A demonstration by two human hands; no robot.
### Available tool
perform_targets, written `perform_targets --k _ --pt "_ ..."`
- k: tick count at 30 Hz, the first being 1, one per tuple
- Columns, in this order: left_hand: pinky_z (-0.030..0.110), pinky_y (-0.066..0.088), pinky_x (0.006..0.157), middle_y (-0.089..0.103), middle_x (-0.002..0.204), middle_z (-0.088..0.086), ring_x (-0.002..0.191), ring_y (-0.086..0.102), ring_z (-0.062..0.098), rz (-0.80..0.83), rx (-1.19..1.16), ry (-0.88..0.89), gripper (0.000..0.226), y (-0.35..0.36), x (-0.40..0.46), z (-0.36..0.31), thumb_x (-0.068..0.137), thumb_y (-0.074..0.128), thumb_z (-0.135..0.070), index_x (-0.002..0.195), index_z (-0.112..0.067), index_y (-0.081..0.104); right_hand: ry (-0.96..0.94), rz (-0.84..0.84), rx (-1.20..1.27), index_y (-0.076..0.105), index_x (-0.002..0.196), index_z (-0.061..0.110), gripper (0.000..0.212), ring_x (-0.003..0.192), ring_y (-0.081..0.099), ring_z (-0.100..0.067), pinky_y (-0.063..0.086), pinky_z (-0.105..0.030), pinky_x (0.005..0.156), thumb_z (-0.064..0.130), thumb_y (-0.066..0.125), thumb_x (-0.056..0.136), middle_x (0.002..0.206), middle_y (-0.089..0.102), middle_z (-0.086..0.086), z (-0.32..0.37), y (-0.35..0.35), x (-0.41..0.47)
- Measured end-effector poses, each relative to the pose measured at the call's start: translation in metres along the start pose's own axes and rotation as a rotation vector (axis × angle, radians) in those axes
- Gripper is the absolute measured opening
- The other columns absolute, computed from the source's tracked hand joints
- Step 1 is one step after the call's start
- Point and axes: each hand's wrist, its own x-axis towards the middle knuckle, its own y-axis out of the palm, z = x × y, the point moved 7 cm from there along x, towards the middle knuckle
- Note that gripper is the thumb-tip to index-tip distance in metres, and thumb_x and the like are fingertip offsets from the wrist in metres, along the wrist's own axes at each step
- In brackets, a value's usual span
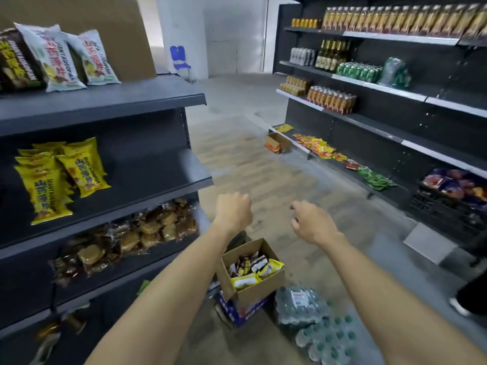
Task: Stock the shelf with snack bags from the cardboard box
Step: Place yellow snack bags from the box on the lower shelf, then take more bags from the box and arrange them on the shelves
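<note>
Both hands empty: my left hand [233,209] has its fingers curled under with nothing in them; my right hand [309,223] hangs loosely curled, also holding nothing. Both arms are stretched forward over the aisle, above the cardboard box [257,283].

Box location: on the floor at the foot of the shelf [105,106] on my left, sitting on a flattened blue carton [237,310]. Its flaps are open, and snack bags [254,270] are inside, yellow and dark ones mixed.

Step, as I judge it: between placements, about to reach for the next bag. The next move calls for lowering one hand into the box, pinching a single bag by an edge, and lifting it clear of the flaps.

Counts:
- top tier: two pale bags [73,57] upright, one dark bag [15,61] beside them at the frame edge;
- second tier: a stack of yellow bags [60,175], six or so, too overlapped to count exactly;
- third tier: a heap of brown wrapped cakes [137,235], not countable;
- in the box: at least four bags visible, more likely beneath.

Much of the top and second tiers is bare on the right.

Shrink-wrapped water bottles [313,320] lie just beside the box.
</note>
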Motion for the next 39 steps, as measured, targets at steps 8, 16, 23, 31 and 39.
perform_targets --k 8,16,23,31,39 --pt "0.031 0.040 0.062 0.068 0.095 0.010 0.084 0.066 0.033 0.040 0.058 0.069 0.019 0.043 0.029 -0.042 0.091 0.052 -0.029 0.093 -0.013 0.062 0.103 0.079 0.061 0.050 0.128 0.018 0.039 0.115 0.057 -0.032 0.047 -0.040 0.091 0.026 0.053 0.090 0.128 0.057 -0.010 -0.062 0.041 0.005" --pt "0.031 0.045 0.061 0.066 0.092 0.008 0.082 0.064 0.031 0.168 0.060 0.065 0.020 0.121 0.077 -0.009 0.089 0.053 -0.030 0.096 -0.014 0.063 0.118 0.199 0.121 0.049 0.130 0.015 0.039 0.117 0.056 -0.033 0.046 -0.039 0.091 0.026 0.051 0.093 0.131 0.056 -0.011 -0.058 0.111 0.060" --pt "0.030 0.046 0.065 0.065 0.089 0.004 0.081 0.064 0.028 0.288 0.051 0.050 0.019 0.188 0.142 0.017 0.086 0.057 -0.032 0.095 -0.017 0.064 0.219 0.320 0.211 0.050 0.128 0.020 0.041 0.114 0.055 -0.034 0.049 -0.043 0.092 0.024 0.051 0.087 0.127 0.056 -0.011 -0.081 0.171 0.120" --pt "0.028 0.044 0.057 0.050 0.067 -0.004 0.062 0.054 0.020 0.433 0.139 0.208 0.018 0.252 0.197 0.000 0.089 0.053 -0.030 0.093 -0.015 0.063 0.326 0.425 0.317 0.053 0.127 0.021 0.038 0.108 0.060 -0.033 0.051 -0.044 0.093 0.018 0.050 0.088 0.124 0.062 -0.012 -0.125 0.253 0.172" --pt "0.029 0.044 0.052 0.056 0.075 -0.002 0.060 0.055 0.020 0.610 0.109 0.098 0.016 0.368 0.202 -0.002 0.093 0.047 -0.028 0.094 -0.021 0.061 0.198 0.594 0.341 0.056 0.111 0.020 0.033 0.099 0.063 -0.036 0.053 -0.042 0.084 0.015 0.043 0.081 0.108 0.068 -0.015 -0.138 0.365 0.229"
